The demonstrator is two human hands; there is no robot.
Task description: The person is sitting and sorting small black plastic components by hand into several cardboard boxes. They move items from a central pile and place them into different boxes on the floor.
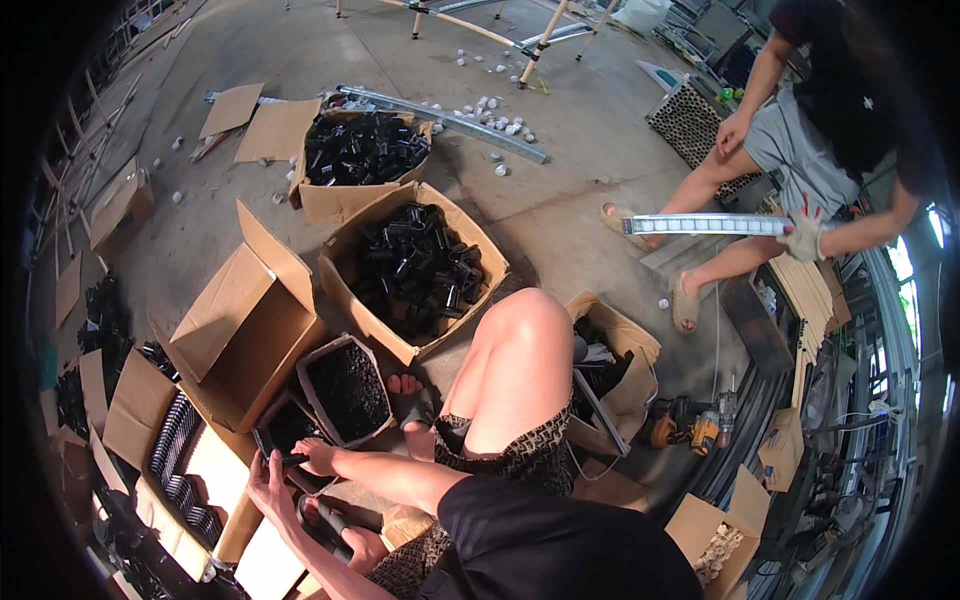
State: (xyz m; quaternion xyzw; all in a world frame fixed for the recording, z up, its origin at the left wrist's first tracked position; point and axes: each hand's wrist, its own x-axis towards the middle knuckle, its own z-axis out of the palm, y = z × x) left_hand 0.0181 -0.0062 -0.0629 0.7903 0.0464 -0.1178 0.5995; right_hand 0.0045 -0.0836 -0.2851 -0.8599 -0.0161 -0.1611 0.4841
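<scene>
Low at the left, my left hand point(266, 488) is closed around a short black piece point(263, 442), which looks like a tube or clamp fitting. Coming in from the right, my right hand point(319, 457) pinches a small dark part point(296, 460) against that piece; its exact kind is too small to make out. Right beneath my hands stands a small box point(283, 418) of tiny black parts. Beside it is another small carton point(362, 440), filled with black bits that look like screws. To the left, a cardboard box point(232, 528) holds black fittings stacked in neat rows.
Large cartons of loose black metal fittings point(415, 270) point(365, 148) stand ahead, near an open carton point(290, 340). Power drills point(704, 430) lie at right. A co-worker point(840, 120) there carries a long pale rail point(705, 224). A metal channel point(450, 122) and white caps point(500, 118) lie beyond.
</scene>
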